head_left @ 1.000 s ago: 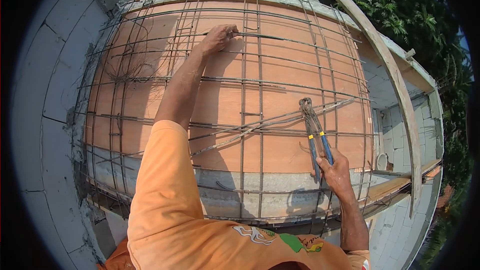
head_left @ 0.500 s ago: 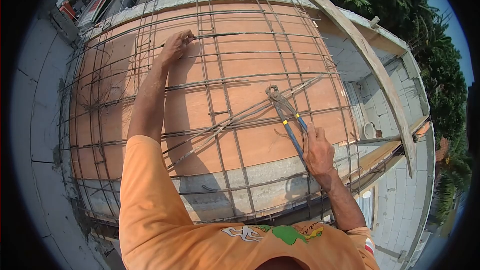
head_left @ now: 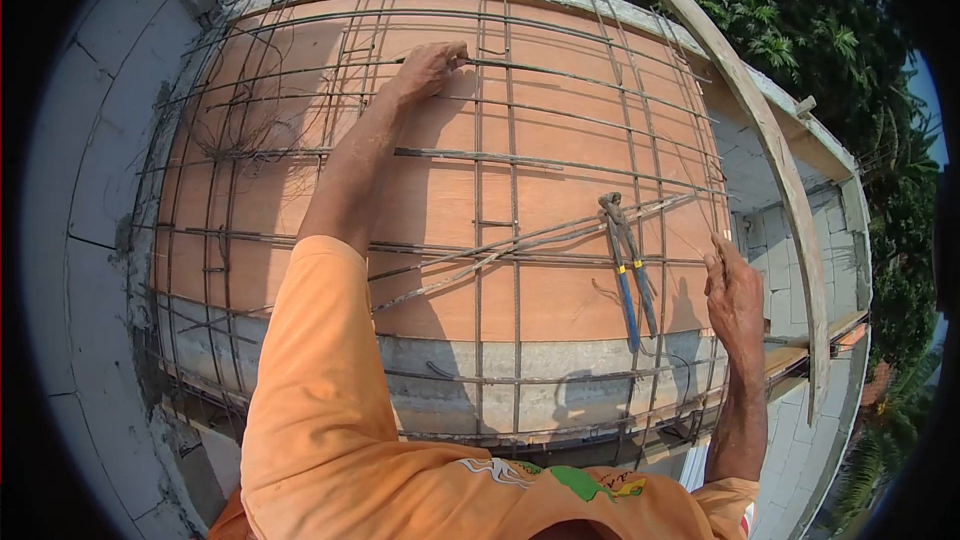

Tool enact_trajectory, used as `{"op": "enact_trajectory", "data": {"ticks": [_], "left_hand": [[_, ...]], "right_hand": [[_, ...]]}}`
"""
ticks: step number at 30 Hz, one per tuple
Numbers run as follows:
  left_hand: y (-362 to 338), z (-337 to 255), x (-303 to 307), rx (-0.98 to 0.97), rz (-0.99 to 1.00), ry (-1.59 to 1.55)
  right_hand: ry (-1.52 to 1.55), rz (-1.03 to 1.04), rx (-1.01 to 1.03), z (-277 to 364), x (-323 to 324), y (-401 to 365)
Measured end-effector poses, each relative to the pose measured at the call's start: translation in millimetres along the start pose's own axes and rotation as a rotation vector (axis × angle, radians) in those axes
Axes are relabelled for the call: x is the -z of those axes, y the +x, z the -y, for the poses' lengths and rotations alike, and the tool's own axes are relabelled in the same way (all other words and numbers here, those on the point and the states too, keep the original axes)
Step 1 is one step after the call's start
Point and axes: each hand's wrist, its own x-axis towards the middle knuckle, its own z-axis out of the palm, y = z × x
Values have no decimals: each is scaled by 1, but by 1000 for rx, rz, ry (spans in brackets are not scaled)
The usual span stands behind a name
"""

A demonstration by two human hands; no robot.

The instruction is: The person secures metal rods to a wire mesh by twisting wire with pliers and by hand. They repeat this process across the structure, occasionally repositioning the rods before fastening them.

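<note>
My left hand (head_left: 433, 68) is closed round a thin steel reinforcing bar (head_left: 540, 70) in the upper part of the rebar grid. Lower right, a pair of end-cutting pincers (head_left: 628, 265) with blue handles and yellow bands rests among the bars, jaws upward. My right hand (head_left: 735, 295) is off the pincers and to their right. Its index finger is stretched and the other fingers are partly curled, with nothing clearly visible in them. Two loose bars (head_left: 440, 282) cross the grid at a slant below my left arm.
Orange-brown plywood (head_left: 430, 200) lies beneath the bars. Tangled tie wire (head_left: 240, 130) hangs at the left. A long wooden plank (head_left: 765, 130) leans on the right, beside a block wall (head_left: 800, 240). Another block wall (head_left: 100, 190) borders the left side.
My right hand has let go of the pincers and moved right; they now lie on the bars. My left hand still grips the bar. The camera view has shifted left.
</note>
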Motion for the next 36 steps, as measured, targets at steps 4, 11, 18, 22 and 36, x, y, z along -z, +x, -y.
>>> {"op": "enact_trajectory", "data": {"ticks": [4, 11, 18, 22, 36], "left_hand": [[0, -2, 1, 18, -2, -30], [-1, 4, -4, -13, -55, -32], [-2, 3, 0, 35, -31, -89], [-1, 1, 3, 41, -41, -78], [-34, -93, 44, 355, -103, -1133]], "right_hand": [[-39, -2, 62, 27, 41, 23], [-7, 592, 207, 31, 39, 23], [489, 387, 161, 61, 95, 27], [433, 149, 277, 89, 90, 36], [49, -79, 636, 129, -9, 106]]}}
